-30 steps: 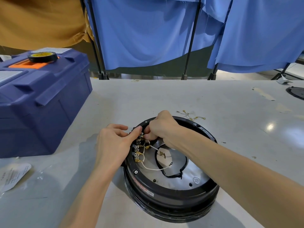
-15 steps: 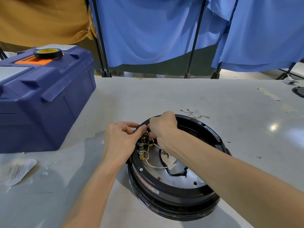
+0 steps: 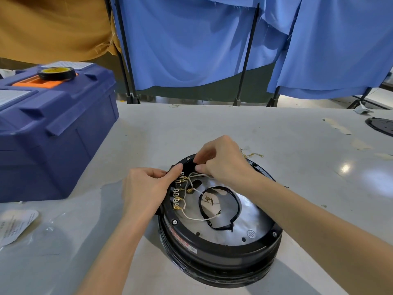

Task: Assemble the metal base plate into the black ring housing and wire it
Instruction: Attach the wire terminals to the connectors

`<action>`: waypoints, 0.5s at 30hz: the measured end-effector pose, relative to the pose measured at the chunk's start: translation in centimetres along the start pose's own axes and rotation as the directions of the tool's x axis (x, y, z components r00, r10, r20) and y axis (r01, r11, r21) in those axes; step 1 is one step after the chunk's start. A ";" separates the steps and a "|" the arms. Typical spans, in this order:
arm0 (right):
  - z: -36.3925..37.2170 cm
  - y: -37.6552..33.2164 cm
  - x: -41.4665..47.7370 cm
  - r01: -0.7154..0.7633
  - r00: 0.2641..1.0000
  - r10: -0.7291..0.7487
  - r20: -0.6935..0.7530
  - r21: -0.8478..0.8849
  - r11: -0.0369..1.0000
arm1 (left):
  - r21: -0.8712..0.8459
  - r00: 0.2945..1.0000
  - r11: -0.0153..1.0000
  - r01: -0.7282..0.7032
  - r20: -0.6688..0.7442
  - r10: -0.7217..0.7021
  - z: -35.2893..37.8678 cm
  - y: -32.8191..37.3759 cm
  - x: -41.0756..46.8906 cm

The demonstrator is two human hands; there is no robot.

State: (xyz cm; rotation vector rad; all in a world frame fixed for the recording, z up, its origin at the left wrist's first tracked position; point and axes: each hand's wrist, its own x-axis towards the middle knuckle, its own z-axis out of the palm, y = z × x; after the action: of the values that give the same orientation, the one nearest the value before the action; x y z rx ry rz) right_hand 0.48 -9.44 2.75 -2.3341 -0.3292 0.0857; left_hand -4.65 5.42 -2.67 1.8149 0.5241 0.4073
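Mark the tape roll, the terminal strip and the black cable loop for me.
tape roll (image 3: 55, 70): head view, its yellow-labelled top face.
terminal strip (image 3: 177, 195): head view, middle of the tab row.
black cable loop (image 3: 238, 206): head view, its right-hand arc.

Only one cam here, head-worn (wide-angle), tilted forward and down at the pale grey worktable (image 3: 234, 128) from close up, blue fabric curtains (image 3: 191, 50) behind it.

The right hand (image 3: 223, 161) hides the end of the white wire (image 3: 201, 173) it pinches; the left hand (image 3: 146, 188) tucks its fingertips from sight. The blue toolbox (image 3: 53, 128) (like the black disc (image 3: 381, 126) opposite) runs off frame; print on the paper label (image 3: 14, 226) is illegible.
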 end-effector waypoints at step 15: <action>1.5 1.8 -2.1 0.271 0.945 -0.249 0.213 -0.080 0.959 | 0.019 0.987 0.989 -0.149 0.064 0.148 -2.0 -1.4 -0.2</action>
State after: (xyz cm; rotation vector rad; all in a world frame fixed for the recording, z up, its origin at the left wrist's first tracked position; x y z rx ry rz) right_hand -1.41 -10.20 0.34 -2.3707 -0.7577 0.1786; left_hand -6.07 7.25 -3.38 1.8902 0.3529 0.4452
